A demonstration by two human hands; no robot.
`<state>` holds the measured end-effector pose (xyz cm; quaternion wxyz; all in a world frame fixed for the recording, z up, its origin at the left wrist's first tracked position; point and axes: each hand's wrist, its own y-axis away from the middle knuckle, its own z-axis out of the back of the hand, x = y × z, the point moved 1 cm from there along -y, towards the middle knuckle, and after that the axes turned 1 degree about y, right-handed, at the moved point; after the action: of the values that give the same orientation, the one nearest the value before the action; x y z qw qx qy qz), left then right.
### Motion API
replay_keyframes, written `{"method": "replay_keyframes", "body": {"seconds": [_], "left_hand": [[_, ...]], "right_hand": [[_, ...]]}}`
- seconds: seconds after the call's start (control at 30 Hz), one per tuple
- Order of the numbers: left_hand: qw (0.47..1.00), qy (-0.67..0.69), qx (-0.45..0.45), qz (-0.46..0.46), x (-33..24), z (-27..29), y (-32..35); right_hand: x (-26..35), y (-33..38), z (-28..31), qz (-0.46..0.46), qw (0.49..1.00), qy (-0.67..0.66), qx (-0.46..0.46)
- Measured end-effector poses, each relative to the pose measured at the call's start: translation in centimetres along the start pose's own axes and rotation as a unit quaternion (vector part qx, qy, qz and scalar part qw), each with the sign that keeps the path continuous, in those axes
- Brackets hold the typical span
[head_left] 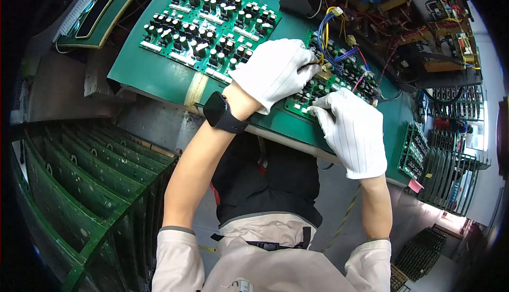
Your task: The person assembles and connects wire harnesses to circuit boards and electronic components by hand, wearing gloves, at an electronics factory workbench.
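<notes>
Circuit board (321, 86) beneath blue wires (347, 54)

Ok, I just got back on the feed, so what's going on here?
The gloved left hand is at the wire connectors over a green circuit board, close to the blue and yellow wires. The gloved right hand is at the same board's near edge; what either grips is hidden. A panel of green boards crowded with black components lies to their left on the green worktop.
</notes>
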<state>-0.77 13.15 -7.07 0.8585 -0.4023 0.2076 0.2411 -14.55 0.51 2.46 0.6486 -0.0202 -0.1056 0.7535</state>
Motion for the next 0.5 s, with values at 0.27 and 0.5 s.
{"method": "replay_keyframes", "body": {"seconds": [0.27,0.5], "left_hand": [[1.0,-0.002,0.003,0.0,-0.01,0.1,0.03],[1.0,0.019,0.006,-0.002,-0.16,0.16,0.13]], "right_hand": [[0.26,-0.01,-0.66,0.039,0.999,0.037,0.002],[0.78,0.42,-0.91,0.08,0.99,0.113,0.013]]}}
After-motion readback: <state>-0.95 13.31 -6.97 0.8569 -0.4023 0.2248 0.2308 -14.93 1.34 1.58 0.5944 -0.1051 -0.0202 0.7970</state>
